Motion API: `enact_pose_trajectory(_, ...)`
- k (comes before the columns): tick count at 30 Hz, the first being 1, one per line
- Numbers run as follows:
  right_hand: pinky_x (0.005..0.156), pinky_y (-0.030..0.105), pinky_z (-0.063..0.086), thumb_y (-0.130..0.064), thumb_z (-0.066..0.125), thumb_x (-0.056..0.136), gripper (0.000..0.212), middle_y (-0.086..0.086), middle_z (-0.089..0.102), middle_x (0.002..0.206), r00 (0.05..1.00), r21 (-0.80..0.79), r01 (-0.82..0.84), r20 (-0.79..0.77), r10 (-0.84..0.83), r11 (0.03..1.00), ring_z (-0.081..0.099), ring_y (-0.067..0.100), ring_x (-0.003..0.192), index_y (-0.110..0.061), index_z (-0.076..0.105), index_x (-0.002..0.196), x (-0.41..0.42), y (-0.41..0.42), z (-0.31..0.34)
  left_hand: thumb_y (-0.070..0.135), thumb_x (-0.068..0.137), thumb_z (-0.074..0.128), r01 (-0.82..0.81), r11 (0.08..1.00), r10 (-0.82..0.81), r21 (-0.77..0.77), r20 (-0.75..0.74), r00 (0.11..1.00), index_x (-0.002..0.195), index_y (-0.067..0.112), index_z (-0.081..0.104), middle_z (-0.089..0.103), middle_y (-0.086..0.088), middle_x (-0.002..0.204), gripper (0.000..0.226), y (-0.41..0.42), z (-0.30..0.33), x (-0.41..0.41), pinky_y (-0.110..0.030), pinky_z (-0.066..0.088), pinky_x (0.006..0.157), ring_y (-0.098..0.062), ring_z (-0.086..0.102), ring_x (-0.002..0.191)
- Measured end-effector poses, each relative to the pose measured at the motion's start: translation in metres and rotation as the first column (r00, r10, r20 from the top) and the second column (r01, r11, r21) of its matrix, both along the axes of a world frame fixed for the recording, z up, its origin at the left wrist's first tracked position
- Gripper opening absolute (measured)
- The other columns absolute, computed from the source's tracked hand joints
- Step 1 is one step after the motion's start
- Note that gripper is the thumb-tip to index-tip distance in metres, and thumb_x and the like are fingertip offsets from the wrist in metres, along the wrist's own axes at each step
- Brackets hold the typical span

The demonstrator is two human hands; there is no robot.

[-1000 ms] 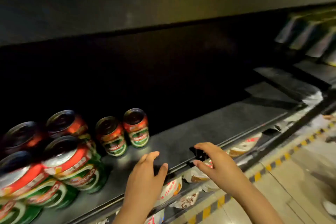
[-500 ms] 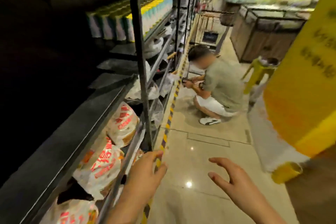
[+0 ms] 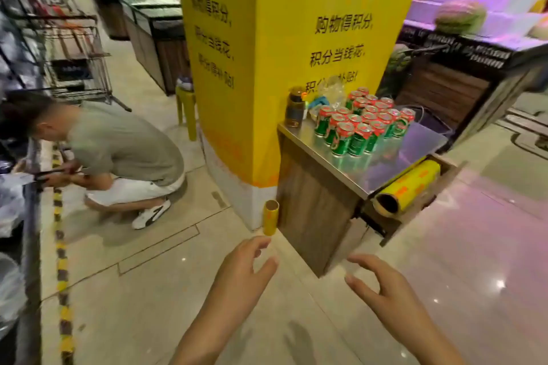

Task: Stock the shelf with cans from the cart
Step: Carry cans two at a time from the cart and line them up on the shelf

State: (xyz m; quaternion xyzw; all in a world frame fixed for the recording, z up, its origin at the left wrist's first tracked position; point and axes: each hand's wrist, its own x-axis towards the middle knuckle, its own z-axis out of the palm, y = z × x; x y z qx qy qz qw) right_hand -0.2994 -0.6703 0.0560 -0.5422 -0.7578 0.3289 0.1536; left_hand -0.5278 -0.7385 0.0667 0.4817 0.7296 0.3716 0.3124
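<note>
Several green cans with red tops (image 3: pixel 364 121) stand clustered on the steel top of a wooden counter (image 3: pixel 320 198) beside a yellow pillar. My left hand (image 3: pixel 243 270) hangs over the floor in front of the counter, fingers relaxed and empty. My right hand (image 3: pixel 385 290) is level with it to the right, fingers loosely spread, holding nothing. Both hands are well short of the cans. The shelf shows only as a dark edge (image 3: pixel 29 216) at the far left.
A person (image 3: pixel 118 157) crouches at the left by the shelf. A yellow pillar (image 3: pixel 290 53) rises behind the counter. A roll of yellow wrap (image 3: pixel 406 187) lies in an open drawer, a yellow tube (image 3: pixel 271 216) leans on the counter. A wire cart (image 3: pixel 77 62) stands far left.
My view has swung right, from the shelf with its cans, past the aisle, to the counter of cans. Both hands stayed empty and moved with me.
</note>
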Motion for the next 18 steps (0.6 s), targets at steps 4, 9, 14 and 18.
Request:
enact_pose_trajectory(4,0.077,0.011,0.04,-0.042,0.056,0.089,0.029,-0.033,0.047,0.115,0.979,-0.036,0.199,-0.034,-0.201,0.979,0.048,-0.007,0.104,-0.041,0.051,0.118,0.057,0.021,-0.007,0.036,0.092,0.054,0.188,0.982,-0.187,-0.024,0.026,0.982,0.131,0.033,0.048,0.049,0.018,0.13,0.04,0.061,-0.004,0.045,-0.022,0.038,0.1,-0.001,0.046,0.12)
enact_pose_trajectory(9,0.078,0.014,0.042,-0.042,0.056,0.089,0.029,-0.027,0.051,0.12,0.951,-0.046,0.303,-0.048,-0.305,0.952,0.052,-0.003,0.098,-0.041,0.052,0.118,0.07,0.079,-0.013,0.034,0.091,0.056,0.272,0.96,-0.27,-0.064,0.042,0.962,0.13,0.032,0.049,0.051,0.016,0.127,0.039,0.145,-0.017,0.055,-0.026,0.039,0.101,-0.004,0.046,0.12)
enact_pose_trajectory(14,0.094,0.023,0.044,-0.037,0.057,0.09,0.028,-0.026,0.05,0.119,0.96,-0.031,0.259,-0.104,-0.26,0.965,0.046,-0.004,0.113,-0.042,0.051,0.117,0.046,0.169,-0.005,0.03,0.092,0.056,0.258,0.962,-0.254,-0.091,0.057,0.966,0.129,0.027,0.05,0.054,0.013,0.126,0.038,0.234,-0.024,0.044,-0.024,0.038,0.099,-0.007,0.048,0.119)
enact_pose_trajectory(18,0.085,0.013,0.041,-0.036,0.06,0.089,0.026,-0.025,0.054,0.113,0.971,-0.008,0.206,-0.126,-0.206,0.978,0.052,-0.004,0.105,-0.039,0.053,0.114,0.033,0.248,0.006,0.028,0.09,0.058,0.238,0.964,-0.228,-0.118,0.09,0.969,0.127,0.024,0.052,0.058,0.008,0.122,0.037,0.306,-0.026,0.028,-0.034,0.042,0.102,-0.012,0.051,0.118)
